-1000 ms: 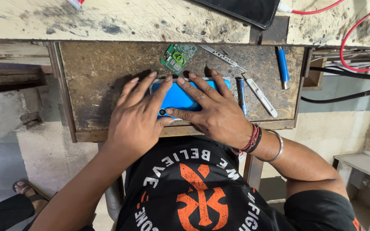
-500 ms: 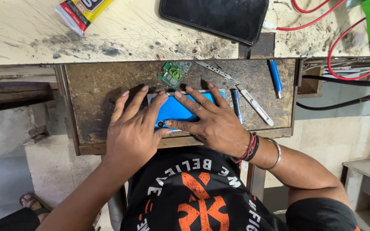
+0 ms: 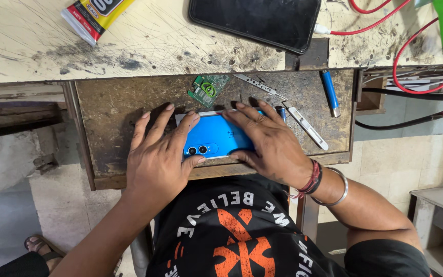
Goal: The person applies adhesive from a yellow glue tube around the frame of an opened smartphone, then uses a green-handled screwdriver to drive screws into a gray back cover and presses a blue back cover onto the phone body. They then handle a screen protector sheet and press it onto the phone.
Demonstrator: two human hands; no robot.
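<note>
both hands press flat on a blue phone [image 3: 220, 137] lying camera-side up near the front edge of the pulled-out drawer [image 3: 108, 107] under the table [image 3: 37, 56]. its long axis runs left to right. the left hand [image 3: 157, 159] covers its left end, the right hand [image 3: 270, 146] its right, fingers spread, gripping nothing.

A phone [image 3: 216, 137] lies back up in the open drawer [image 3: 108, 110], near its front edge. The left hand [image 3: 155, 159] rests on the phone's left end, and the right hand [image 3: 270, 143] rests on its right end. Behind the phone lies a small circuit board [image 3: 208, 89]. To the right of the board lie a thin metal strip [image 3: 259, 85], a pen [image 3: 329, 92] and a flat tool [image 3: 307, 128]. On the table [image 3: 37, 46] behind the drawer lie a glue tube [image 3: 96, 16] at the left and another phone [image 3: 255, 20] face down in the middle, with cables [image 3: 401, 56] at the right
</note>
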